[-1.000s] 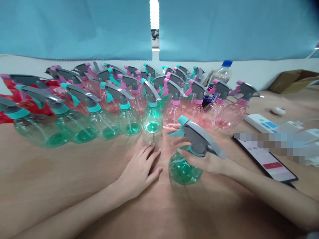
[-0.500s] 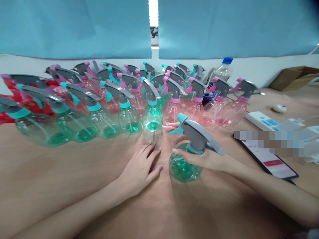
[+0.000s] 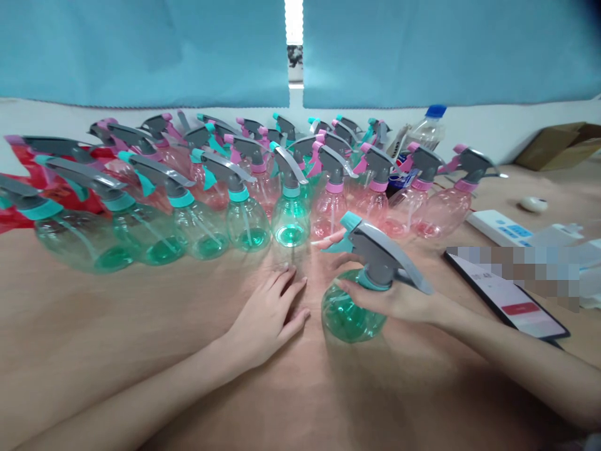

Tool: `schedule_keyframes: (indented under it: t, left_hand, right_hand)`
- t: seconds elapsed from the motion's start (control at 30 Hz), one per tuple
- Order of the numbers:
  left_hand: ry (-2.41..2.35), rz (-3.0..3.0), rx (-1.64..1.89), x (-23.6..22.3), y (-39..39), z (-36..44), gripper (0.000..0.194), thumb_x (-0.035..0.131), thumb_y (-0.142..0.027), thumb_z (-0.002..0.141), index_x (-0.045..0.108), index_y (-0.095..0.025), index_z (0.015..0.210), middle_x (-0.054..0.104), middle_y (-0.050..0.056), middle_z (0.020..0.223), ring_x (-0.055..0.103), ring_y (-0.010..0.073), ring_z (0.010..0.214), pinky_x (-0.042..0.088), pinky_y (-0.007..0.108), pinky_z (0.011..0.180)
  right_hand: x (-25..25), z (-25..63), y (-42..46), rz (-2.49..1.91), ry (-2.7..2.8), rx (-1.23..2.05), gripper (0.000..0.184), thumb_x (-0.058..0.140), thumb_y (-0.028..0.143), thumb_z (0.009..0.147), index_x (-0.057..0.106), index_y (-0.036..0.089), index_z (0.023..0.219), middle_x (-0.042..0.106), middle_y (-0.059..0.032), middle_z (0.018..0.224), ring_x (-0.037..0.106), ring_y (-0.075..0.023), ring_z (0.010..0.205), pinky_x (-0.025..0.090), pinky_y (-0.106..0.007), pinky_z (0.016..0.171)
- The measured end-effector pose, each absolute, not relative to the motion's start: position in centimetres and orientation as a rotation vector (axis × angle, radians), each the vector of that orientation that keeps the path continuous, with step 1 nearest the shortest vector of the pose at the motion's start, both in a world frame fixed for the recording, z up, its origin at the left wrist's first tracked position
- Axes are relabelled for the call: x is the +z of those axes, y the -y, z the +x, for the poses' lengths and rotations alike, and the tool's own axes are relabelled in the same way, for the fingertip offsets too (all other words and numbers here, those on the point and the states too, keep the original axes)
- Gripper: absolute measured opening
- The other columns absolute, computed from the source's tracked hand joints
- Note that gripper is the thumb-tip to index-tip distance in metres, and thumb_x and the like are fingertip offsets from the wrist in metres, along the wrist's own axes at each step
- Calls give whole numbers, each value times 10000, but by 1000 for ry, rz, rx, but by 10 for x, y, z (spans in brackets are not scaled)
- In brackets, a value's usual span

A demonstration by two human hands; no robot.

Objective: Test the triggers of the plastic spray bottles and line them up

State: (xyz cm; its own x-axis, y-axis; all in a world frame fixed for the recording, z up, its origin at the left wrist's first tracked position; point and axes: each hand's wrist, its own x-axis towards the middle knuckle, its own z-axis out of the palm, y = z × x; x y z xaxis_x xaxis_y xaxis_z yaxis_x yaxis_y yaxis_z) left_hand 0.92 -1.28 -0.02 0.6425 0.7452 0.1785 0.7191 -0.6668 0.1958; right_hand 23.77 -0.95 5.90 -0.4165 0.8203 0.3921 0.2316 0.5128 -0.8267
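A green spray bottle [image 3: 350, 316] with a grey and teal trigger head is upright in my right hand [image 3: 382, 299]. The thumb and fingers wrap round its body just below the teal collar, and part of the fingers is hidden behind it. Flat on the table lies my left hand [image 3: 270, 313], palm down, fingers stretched out and holding nothing, a little left of that bottle. Beyond both hands stands a row of more spray bottles: another green one [image 3: 291, 228] is nearest the left fingertips, and a pink one [image 3: 328, 213] is close behind the right fingers.
Several green and pink spray bottles crowd the back of the wooden table [image 3: 141, 351]. Red plastic [image 3: 23, 188] lies at the left. On the right are a phone [image 3: 535, 316], a white power strip [image 3: 500, 227], a white mouse [image 3: 534, 204], a cardboard box [image 3: 549, 147] and a blue-capped bottle [image 3: 427, 128].
The whole view has shifted slightly, with things appearing a little further right. Both hands keep their poses, and the right still grips the green spray bottle.
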Motion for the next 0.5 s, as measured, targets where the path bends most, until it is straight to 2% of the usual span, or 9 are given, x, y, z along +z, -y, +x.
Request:
schedule_keyframes:
  t: [0.07, 0.2, 0.33, 0.5]
  left_hand:
    - [-1231, 2743, 374, -1, 13, 9, 446, 477, -384, 950, 511, -125, 1311, 461, 183, 1412, 406, 329, 1318, 370, 525, 1053]
    - [-1227, 2740, 392, -2, 12, 8, 444, 474, -393, 950, 513, -135, 1309, 466, 181, 1407, 409, 333, 1316, 373, 537, 1047]
    - [-1225, 2743, 383, -2, 13, 9, 450, 473, -399, 952, 511, -131, 1312, 463, 182, 1411, 406, 330, 1320, 370, 529, 1053]
    - [-1227, 2740, 375, -1, 13, 9, 452, 469, -387, 956, 509, -116, 1316, 460, 188, 1413, 399, 332, 1323, 369, 532, 1053]
  right_hand:
    - [65, 237, 11, -872, 1907, 887, 279, 565, 110, 772, 517, 264, 1000, 602, -8, 1132, 668, -121, 786, 611, -265, 729]
    - [75, 234, 13, -910, 1919, 841, 187, 529, 77, 730, 514, 248, 803, 628, 4, 895, 649, -132, 740, 605, -265, 688]
    - [78, 233, 13, -892, 1929, 813, 174, 515, 87, 714, 507, 239, 799, 617, -17, 927, 634, -130, 727, 597, -272, 674]
    - [73, 234, 11, -820, 1904, 791, 203, 509, 72, 707, 501, 232, 832, 575, -14, 870, 616, -130, 734, 578, -270, 662]
